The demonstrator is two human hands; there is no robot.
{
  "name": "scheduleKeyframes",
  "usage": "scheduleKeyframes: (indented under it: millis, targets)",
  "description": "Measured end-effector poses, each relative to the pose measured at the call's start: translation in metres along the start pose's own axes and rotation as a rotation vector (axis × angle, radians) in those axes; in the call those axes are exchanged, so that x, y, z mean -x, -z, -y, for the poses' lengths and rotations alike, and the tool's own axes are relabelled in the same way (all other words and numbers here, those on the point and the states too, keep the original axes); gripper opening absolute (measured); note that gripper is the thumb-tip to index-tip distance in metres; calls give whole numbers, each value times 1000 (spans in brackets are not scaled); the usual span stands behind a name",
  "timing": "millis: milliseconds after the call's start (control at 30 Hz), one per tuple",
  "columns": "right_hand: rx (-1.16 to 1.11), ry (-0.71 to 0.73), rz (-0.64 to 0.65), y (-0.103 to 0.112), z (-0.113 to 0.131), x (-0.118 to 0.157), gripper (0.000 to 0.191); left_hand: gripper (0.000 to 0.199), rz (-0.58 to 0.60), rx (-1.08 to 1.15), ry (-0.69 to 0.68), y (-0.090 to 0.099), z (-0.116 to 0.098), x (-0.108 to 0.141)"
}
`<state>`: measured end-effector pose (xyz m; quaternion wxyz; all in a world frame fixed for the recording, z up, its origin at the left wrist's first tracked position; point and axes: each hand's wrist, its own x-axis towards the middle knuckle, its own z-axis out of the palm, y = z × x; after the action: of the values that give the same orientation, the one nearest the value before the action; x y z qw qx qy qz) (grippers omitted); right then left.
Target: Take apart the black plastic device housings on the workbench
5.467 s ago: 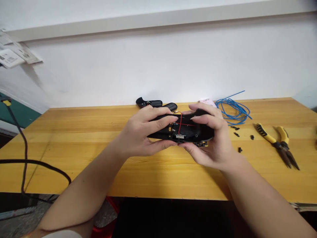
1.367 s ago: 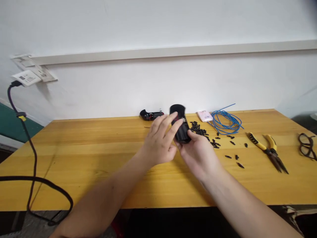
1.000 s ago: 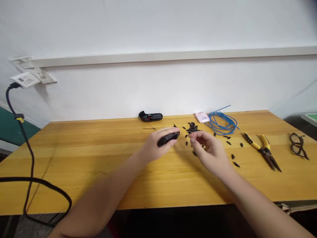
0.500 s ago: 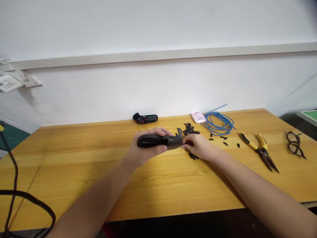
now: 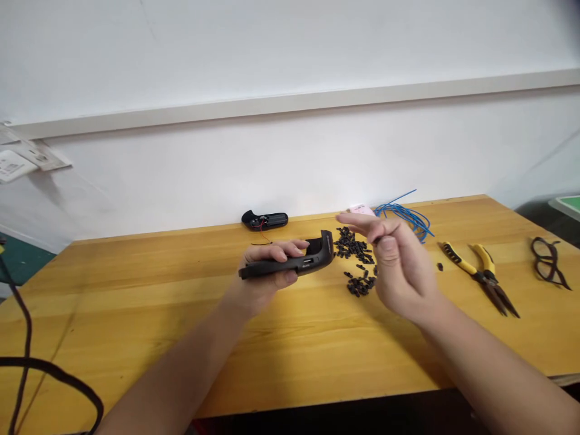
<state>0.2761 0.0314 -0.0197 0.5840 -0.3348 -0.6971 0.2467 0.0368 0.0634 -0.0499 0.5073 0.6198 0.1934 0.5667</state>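
Observation:
In the head view my left hand (image 5: 265,281) is closed around a black L-shaped plastic casing (image 5: 310,261), its bent end pointing up and a small slot showing in its side. My right hand (image 5: 401,266) is raised over the table with thumb and index finger pinched on a small black part (image 5: 377,240), mostly hidden by the fingers. Between the hands lies a pile of small black parts (image 5: 356,248), with a smaller cluster (image 5: 360,284) nearer to me. Against the wall rests a second black casing (image 5: 274,221) with a red wire in it.
A coil of blue wire (image 5: 414,217) and a pink packet (image 5: 360,209) are at the back, partly behind my right hand. Yellow-handled pliers (image 5: 487,275) and black-framed glasses (image 5: 547,263) lie on the right. A dark cable (image 5: 54,368) loops at the left.
My right hand has lifted from the pile of black parts and moved right, pinching a small part. My left hand has tilted the casing, so its side faces me more.

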Motion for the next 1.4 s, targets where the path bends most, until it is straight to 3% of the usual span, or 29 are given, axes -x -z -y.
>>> scheduleKeyframes:
  millis: [100, 167, 300, 367, 467, 567, 633, 800, 1033, 1167, 1400]
  targets:
    - [71, 118, 51, -28, -15, -4, 12, 24, -29, 57, 7, -12, 9, 5]
    - [123, 150, 10, -39, -31, -4, 13, 19, -23, 147, 10, -19, 14, 8]
    - [205, 164, -66, -37, -45, -2, 14, 27, 53, 159, 17, -12, 14, 5]
    - [253, 187, -74, -30, -43, -2, 13, 41, 59, 45, -7, 1, 6, 0]
    - [323, 226, -77, -21, -38, -2, 12, 55, 176, -319, -52, 15, -12, -8]
    - [358, 257, -93, -21, -34, 0, 10, 43, 242, -716, -256, 10, -28, -13]
    - [344, 269, -104, -24, -32, 3, 9, 34, 233, -816, -330, 0, -33, -14]
    - [217, 229, -89, -34, -23, 8, 12, 23, 236, -744, -257, -16, -35, -9]
    - [75, 201, -129, -40, -19, 6, 13, 26, 221, -622, -177, -15, -34, -6]
    - [131, 159, -115, -37, -17, 4, 15, 30, 226, -566, -165, -17, -33, -5]
    - [278, 419, -169, -23, -9, -1, 12, 27, 91, -571, -83, -20, -37, -4]
